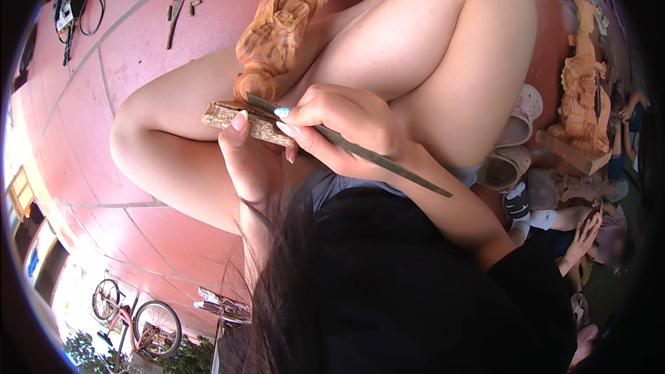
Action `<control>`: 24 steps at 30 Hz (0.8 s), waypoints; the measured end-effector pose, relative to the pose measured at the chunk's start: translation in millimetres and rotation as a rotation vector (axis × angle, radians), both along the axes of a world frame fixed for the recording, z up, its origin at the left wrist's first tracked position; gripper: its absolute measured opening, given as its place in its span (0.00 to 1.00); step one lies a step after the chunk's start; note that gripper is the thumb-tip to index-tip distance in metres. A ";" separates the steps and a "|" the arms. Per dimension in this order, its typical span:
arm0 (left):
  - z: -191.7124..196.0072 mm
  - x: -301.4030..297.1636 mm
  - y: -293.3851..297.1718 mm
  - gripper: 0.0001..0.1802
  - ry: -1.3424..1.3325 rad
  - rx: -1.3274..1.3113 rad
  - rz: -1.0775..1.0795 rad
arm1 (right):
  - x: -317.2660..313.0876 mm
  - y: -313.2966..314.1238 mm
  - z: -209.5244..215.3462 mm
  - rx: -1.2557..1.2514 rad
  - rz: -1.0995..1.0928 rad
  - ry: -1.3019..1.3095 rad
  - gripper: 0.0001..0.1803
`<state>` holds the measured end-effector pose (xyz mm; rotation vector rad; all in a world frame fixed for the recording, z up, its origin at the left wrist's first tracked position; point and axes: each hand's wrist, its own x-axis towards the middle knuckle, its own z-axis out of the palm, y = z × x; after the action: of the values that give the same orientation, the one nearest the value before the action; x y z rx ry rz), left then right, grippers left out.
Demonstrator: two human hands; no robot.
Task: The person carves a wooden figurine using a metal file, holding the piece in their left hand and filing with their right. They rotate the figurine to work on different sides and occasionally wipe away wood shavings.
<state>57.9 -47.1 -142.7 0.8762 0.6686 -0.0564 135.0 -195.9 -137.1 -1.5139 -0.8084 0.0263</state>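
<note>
A carved wooden figure (280,24) lies across my bare knees, its rough square base (244,122) toward me. My left hand (251,159) grips that base from below, thumb pressed on its edge. My right hand (343,128) is shut on a long thin dark metal carving tool (388,163); the tool's tip rests against the figure just above the base. Its far end sticks out past my wrist to the right.
I sit on a red tiled floor (138,34). Small tools (173,21) and a black cable (76,0) lie at the upper left. A second carved figure (582,97) stands at right beside sandals (512,145) and another seated person (589,228). A bicycle (138,322) is at lower left.
</note>
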 end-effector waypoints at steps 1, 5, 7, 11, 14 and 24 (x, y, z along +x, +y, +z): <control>-1.7 -0.9 2.8 0.31 -0.012 -0.035 -0.012 | -4.2 -3.9 -2.8 -0.008 -0.019 0.005 0.07; 7.0 3.6 -2.4 0.30 0.007 0.014 0.088 | -17.5 -29.8 -15.8 -0.139 -0.092 0.200 0.06; 3.9 3.2 0.8 0.30 -0.010 -0.004 0.047 | -13.9 -30.0 -4.2 -0.072 -0.058 0.217 0.06; 7.0 4.1 -3.5 0.31 0.031 0.031 0.039 | -1.1 4.6 8.5 0.042 0.025 0.190 0.05; 9.9 5.6 -4.9 0.30 0.092 0.034 0.078 | -8.6 -4.6 -3.1 0.054 0.012 0.299 0.04; 2.4 0.5 -4.9 0.30 0.011 0.028 0.063 | -11.5 0.6 8.4 0.052 -0.070 0.435 0.06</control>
<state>58.4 -52.1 -140.3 0.8818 0.7083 0.0050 123.5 -195.2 -128.6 -1.4167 -0.4043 0.2713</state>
